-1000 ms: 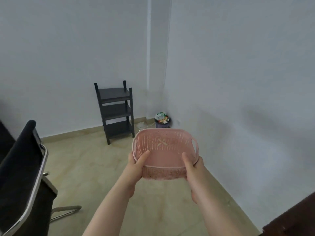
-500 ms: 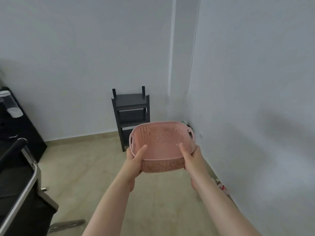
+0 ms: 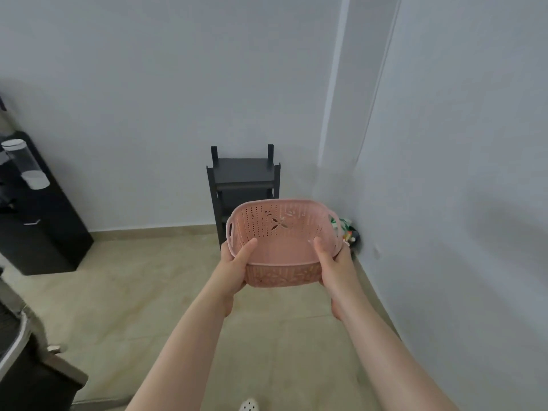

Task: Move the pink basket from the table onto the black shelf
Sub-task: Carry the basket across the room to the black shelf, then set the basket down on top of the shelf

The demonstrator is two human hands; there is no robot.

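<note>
I hold an empty pink perforated basket (image 3: 281,250) in the air in front of me, level, with both hands on its near rim. My left hand (image 3: 234,269) grips the near left corner, thumb inside. My right hand (image 3: 335,268) grips the near right corner the same way. Straight ahead, against the far wall, stands the black shelf (image 3: 244,176) with a bare top tier. The basket covers the shelf's lower tiers.
A small bin full of colourful trash (image 3: 347,229) sits in the corner right of the shelf. A black cabinet (image 3: 38,229) with a clear cup dispenser (image 3: 25,164) stands at the left wall. A black chair (image 3: 20,360) is at my lower left. Beige floor lies between me and the shelf.
The shelf has shifted towards the middle of my view and looms larger. The basket now overlaps its lower tiers. The cabinet has come into view on the left.
</note>
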